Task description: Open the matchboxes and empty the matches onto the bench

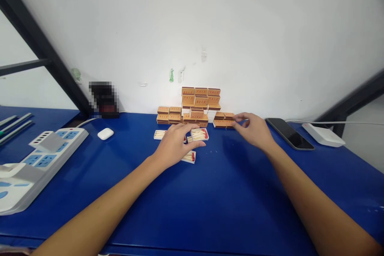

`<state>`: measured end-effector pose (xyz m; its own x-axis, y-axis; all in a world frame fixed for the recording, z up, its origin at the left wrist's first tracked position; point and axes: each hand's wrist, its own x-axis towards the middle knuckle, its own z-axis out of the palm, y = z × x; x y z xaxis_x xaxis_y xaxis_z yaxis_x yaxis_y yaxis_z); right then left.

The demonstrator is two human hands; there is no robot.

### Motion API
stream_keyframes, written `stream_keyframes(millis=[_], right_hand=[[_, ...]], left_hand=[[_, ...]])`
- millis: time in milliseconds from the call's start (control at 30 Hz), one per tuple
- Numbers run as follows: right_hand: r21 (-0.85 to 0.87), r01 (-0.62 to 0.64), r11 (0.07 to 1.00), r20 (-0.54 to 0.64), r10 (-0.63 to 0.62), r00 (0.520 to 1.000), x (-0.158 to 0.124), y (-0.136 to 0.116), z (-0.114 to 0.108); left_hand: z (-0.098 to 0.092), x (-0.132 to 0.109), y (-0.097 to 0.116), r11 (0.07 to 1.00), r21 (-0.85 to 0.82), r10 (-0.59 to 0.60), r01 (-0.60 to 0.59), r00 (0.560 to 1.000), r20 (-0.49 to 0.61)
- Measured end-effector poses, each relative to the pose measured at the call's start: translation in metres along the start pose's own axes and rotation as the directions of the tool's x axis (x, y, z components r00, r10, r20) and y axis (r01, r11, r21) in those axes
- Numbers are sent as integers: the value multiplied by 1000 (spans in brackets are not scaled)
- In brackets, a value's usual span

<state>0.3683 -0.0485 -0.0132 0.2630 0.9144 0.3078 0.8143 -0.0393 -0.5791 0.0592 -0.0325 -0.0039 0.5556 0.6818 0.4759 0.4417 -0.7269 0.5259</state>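
My left hand [175,144] is over the matchbox trays, its thumb and index finger apart on either side of a white tray of red-tipped matches [200,134]. Contact between those fingertips and the tray is unclear. Another match tray [189,157] shows below the thumb, and a third tray [159,134] lies to the left, partly covered by the hand. My right hand [252,128] has its thumb and index finger closed at the right end of a small orange matchbox [229,115] on the low right stack. Orange matchboxes [201,100] rise in a stepped stack by the wall.
A phone [290,133] and a white box [323,134] with a cable lie on the right of the blue table [210,208]. Leftward are a white earbud case [105,133], a power strip [45,160] and grey rods [16,128]. Loose matchstick bits lie in front of the stack.
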Motion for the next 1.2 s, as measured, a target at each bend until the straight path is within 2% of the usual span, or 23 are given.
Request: stream_keyframes(millis=[33,100,133,167,233,333,433,533,600,700,767,867,1000,1200], right_hand=[[119,85,989,102,-97,990,-6,-13,-1],[361,154,920,349,-286,892,-20,-38,-2],[423,156,893,415,-344,842,-26,-50,-2],[458,157,875,450,-380,808,-32,-60,0],[477,169,863,459,-408,789,-40,-72,3],[458,175,872,447,-396,802,-40,-71,8],[330,205,921,422,-339,841,-32,-56,9],[173,268,948,419,-317,851,-24,-37,9],[128,274,953,438,-302,846,-21,-27,10],[108,242,964,439,-265,859,-20,-19,12],[103,231,967,425,-253,869,-20,-17,13],[99,223,970,408,-244,880,-21,-18,13],[104,223,969,408,-246,879,-20,-20,14],[107,228,968,392,-252,885,-19,-18,14]], left_hand=[[1,0,0,1000,-20,0,0,1000,4],[3,-1,-2,998,-57,11,-10,1000,13],[4,-1,-3,997,-70,16,-15,1000,19],[6,-2,-3,997,-81,18,-16,999,28],[9,-4,-2,995,-97,6,0,998,59],[7,-4,-2,994,-106,-17,29,994,112],[-8,5,-13,999,-42,0,3,998,69],[-34,18,-45,987,160,1,12,997,-81],[-51,24,-74,954,279,-56,104,983,-177],[-63,25,-112,936,291,-150,199,972,-183],[-62,22,-127,941,251,-186,226,967,-172],[-56,18,-134,950,170,-240,261,962,-133],[-52,17,-132,947,48,-313,317,946,-79],[-53,16,-130,931,55,-356,361,931,-81]])
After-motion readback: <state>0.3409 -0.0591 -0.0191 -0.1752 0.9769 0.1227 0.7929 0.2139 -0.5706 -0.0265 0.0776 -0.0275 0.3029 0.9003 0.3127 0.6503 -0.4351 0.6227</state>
